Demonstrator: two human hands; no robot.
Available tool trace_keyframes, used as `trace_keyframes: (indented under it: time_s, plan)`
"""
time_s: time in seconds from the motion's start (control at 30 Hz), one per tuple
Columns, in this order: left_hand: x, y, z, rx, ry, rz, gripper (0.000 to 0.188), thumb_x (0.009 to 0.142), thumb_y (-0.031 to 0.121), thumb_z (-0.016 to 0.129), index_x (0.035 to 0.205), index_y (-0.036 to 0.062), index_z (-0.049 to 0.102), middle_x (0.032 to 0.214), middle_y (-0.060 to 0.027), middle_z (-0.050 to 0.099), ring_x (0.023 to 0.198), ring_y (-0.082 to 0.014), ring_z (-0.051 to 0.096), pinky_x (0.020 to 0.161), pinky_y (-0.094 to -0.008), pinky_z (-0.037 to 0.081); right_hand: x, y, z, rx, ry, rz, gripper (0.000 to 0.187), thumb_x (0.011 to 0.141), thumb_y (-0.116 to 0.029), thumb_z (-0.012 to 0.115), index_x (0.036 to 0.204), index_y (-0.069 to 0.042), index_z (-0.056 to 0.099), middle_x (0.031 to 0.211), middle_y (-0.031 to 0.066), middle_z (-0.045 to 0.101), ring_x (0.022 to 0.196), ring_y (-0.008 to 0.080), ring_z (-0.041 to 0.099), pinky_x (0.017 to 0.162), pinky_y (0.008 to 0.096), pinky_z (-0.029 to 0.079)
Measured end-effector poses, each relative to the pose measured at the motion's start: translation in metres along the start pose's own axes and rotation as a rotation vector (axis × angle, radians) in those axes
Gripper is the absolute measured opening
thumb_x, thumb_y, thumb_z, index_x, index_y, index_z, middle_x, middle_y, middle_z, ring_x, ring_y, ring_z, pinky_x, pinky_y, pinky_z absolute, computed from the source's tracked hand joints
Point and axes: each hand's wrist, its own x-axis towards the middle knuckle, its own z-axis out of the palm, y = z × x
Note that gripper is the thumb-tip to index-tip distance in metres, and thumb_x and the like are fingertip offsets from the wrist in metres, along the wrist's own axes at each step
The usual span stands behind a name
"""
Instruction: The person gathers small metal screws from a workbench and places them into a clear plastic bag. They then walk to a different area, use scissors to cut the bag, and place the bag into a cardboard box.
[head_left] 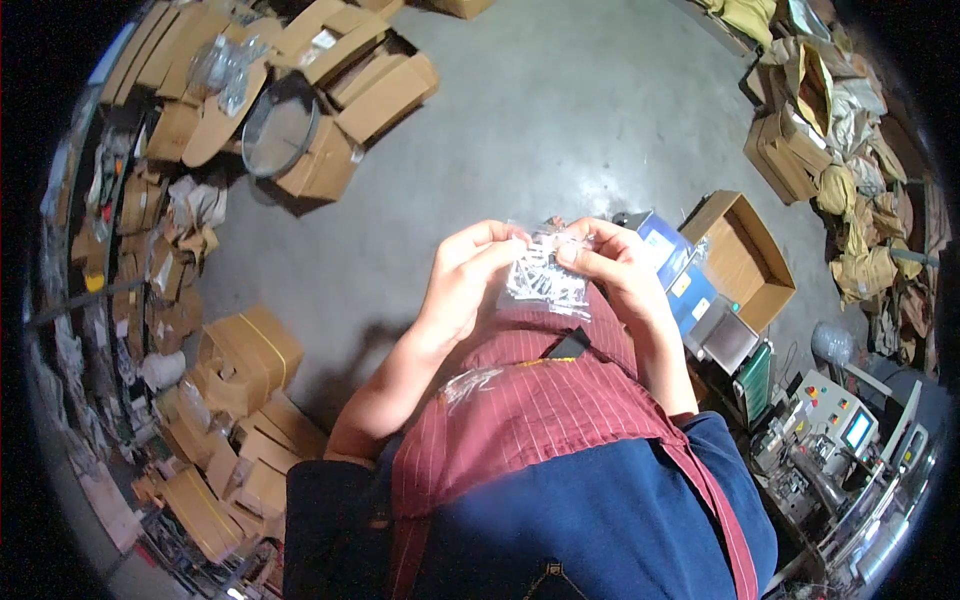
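Holding: small clear plastic bag (545,275) of pale small parts, pinched between both hands in front of the chest
Bag place: above the red striped apron (560,420), over the grey floor (560,110), touching both hands
Left hand (470,270): closed on the bag's left edge, fingers curled, fingertips at its top corner
Right hand (610,260): closed on the bag's right top edge, thumb and forefinger pinching it
Contents: cannot tell what the parts are, too small
Second bag: another clear plastic bag (470,382) lies on the apron, below the held bag, apart from both hands
Right of held bag: blue boxes (680,270) just beside the right hand, then an open cardboard box (740,255) beyond them
Lower right of held bag: machine with small screen (855,430) on a desk (800,480), well apart
Upper left of held bag: stack of flat cardboard boxes (340,80) with a round wire-rimmed sieve (280,128) leaning on it
Left of held bag: more cardboard boxes (245,360) on the floor, near the left elbow
Upper right of held bag: pile of crumpled brown paper bags (850,150), well apart
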Motion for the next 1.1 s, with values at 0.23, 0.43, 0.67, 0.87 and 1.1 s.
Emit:
trace_keyframes:
  time_s: [0.23,0.43,0.67,0.87,1.1]
  plan:
    - [0.141,0.097,0.059,-0.083,-0.113,-0.014,0.030,0.099,0.017,0.056,0.121,-0.0044,0.057,0.111,-0.0117,0.066,0.096,-0.0160,0.066,0.087,-0.0292,0.052,0.104,-0.116,-0.067,0.094,0.235,-0.139,0.017,0.084,-0.009,0.073,0.097,-0.004,0.065,0.086,-0.0003,0.067,0.077,0.0063,0.059,0.071,0.0222,0.045]
    - [0.238,0.142,0.108,0.031,-0.115,0.084,0.026,0.090,0.005,0.065,0.114,-0.0030,0.058,0.100,-0.0085,0.067,0.093,-0.0135,0.064,0.085,-0.0268,0.049,0.148,-0.175,-0.113,0.090,0.126,-0.258,0.032,0.078,-0.002,0.075,0.106,-0.003,0.060,0.101,0.0055,0.067,0.090,0.0125,0.065,0.083,0.0293,0.053]
    - [0.358,0.171,0.154,0.108,-0.331,-0.005,0.018,0.089,0.004,0.064,0.106,-0.0033,0.062,0.093,-0.0057,0.069,0.081,-0.0091,0.064,0.076,-0.0216,0.050,0.204,-0.239,-0.185,-0.063,0.278,-0.245,0.043,0.084,-0.009,0.075,0.122,-0.002,0.057,0.108,0.0026,0.062,0.097,0.0113,0.060,0.088,0.0269,0.048]
    - [0.488,0.191,0.208,0.199,-0.576,-0.017,0.018,0.088,0.002,0.066,0.105,-0.0036,0.066,0.095,-0.0063,0.070,0.083,-0.0091,0.065,0.077,-0.0230,0.052,0.276,-0.287,-0.257,-0.574,0.470,-0.371,0.028,0.086,-0.013,0.075,0.109,-0.002,0.064,0.101,0.0028,0.065,0.095,0.0107,0.059,0.086,0.0274,0.048]
    - [0.643,0.241,0.296,0.493,-0.896,-0.144,0.017,0.088,0.003,0.068,0.104,-0.0030,0.067,0.093,-0.0059,0.071,0.085,-0.0098,0.065,0.078,-0.0241,0.052,0.340,-0.351,-0.321,-0.399,0.945,-0.334,0.014,0.080,-0.011,0.073,0.086,-0.002,0.064,0.075,-0.0011,0.063,0.072,0.0056,0.057,0.067,0.0226,0.047]
